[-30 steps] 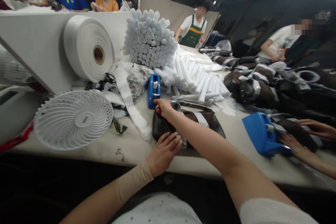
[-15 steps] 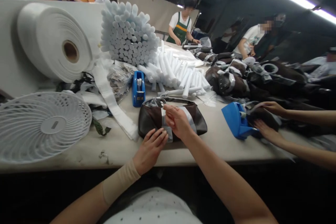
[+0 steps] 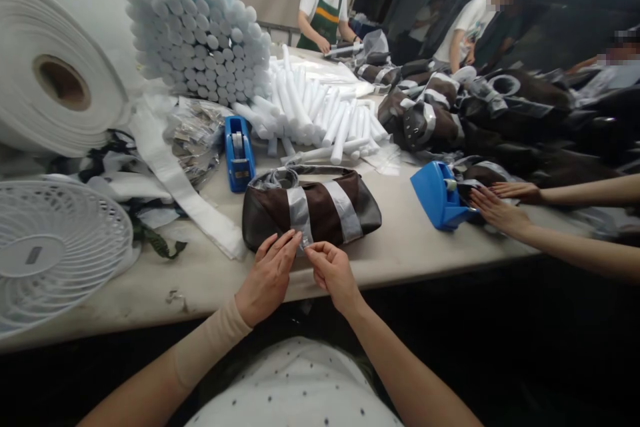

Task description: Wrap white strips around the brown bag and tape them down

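A dark brown handbag point(image 3: 323, 205) lies on the table in front of me, with two pale wrapping strips around its body. My left hand point(image 3: 270, 275) has its fingers stretched out, their tips resting on the lower end of the left wrapping strip point(image 3: 299, 210). Close beside it, my right hand point(image 3: 334, 275) is closed in a pinch on a small piece of clear tape point(image 3: 305, 245) at that strip's lower end. The bag's handle point(image 3: 325, 170) lies toward the back, and clear wrap point(image 3: 283, 177) covers its left part.
Behind the bag stands a blue tape dispenser point(image 3: 240, 153); white foam rods point(image 3: 320, 113) are heaped beyond. At left are a white roll point(image 3: 107, 100) and a fan grille point(image 3: 95, 247). A co-worker's hands point(image 3: 505, 210) work by another blue dispenser point(image 3: 437, 197). Wrapped bags point(image 3: 435, 113) pile up behind.
My right hand has come down from the top of the bag to its lower front edge, beside my left fingertips. The view has shifted, and the co-worker's hands have moved slightly.
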`<state>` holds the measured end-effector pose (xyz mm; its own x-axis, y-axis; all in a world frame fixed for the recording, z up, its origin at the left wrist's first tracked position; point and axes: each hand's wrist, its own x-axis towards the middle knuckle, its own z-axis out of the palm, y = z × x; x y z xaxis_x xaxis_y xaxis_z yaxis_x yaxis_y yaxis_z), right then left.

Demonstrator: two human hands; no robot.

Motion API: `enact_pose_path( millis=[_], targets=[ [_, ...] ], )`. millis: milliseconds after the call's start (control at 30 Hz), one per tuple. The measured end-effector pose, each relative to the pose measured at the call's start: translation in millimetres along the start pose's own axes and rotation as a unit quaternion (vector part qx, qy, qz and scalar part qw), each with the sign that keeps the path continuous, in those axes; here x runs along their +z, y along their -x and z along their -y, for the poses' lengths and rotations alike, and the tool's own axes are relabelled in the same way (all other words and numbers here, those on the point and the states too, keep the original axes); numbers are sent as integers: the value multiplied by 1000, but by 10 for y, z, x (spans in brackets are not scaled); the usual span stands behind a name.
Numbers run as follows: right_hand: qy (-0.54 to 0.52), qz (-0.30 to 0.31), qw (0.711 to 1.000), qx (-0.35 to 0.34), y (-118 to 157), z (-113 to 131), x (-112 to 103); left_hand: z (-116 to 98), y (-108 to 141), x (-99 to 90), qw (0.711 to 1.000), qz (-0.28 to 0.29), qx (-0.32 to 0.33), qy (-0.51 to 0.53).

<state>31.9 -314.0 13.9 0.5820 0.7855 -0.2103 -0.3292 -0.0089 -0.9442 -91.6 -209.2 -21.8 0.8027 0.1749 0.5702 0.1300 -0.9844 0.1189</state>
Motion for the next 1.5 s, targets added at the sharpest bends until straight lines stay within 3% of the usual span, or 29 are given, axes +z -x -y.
enact_pose_path(
  millis=[300, 433, 533, 633, 667, 733, 767, 833, 933, 1067, 1133, 1267, 1500],
  targets=[
    [-52, -1, 996, 79, 6, -84, -41, -34, -33, -56, 999, 27, 9, -43],
    [-123, 33, 973, 192, 60, -59, -134, -19, -42, -53, 998, 27, 9, -48],
    [-97, 59, 964, 242, 168, -15, -211, -24, -47, -68, 999, 22, 13, -39],
    [51, 85, 989, 110, 301, 41, -212, -56, -25, -64, 1000, 2, 10, -7],
    [120, 94, 988, 40, 326, 51, -200, -65, -12, -49, 1000, -9, 2, 12],
    [260, 102, 958, -70, 325, 53, -181, -70, 14, 1, 997, -28, -24, 62],
    [315, 101, 940, -88, 306, 46, -184, -67, 25, 29, 995, -33, -32, 84],
    [370, 90, 923, -52, 265, 24, -216, -53, 43, 74, 993, -38, -36, 110],
    [346, 88, 934, 15, 265, -3, -299, 9, 51, 103, 995, -54, -1, 85],
    [301, 101, 948, -30, 366, 1, -403, 168, -27, 110, 993, -64, 101, -8],
    [291, 105, 950, -45, 414, 9, -438, 213, -105, 102, 990, -71, 119, -36],
    [308, 84, 944, -86, 459, 15, -499, 110, -259, 46, 993, -76, 66, -64],
    [334, 24, 912, -238, 376, 77, -808, -59, -368, 24, 993, -98, 9, -69]
  ],
)
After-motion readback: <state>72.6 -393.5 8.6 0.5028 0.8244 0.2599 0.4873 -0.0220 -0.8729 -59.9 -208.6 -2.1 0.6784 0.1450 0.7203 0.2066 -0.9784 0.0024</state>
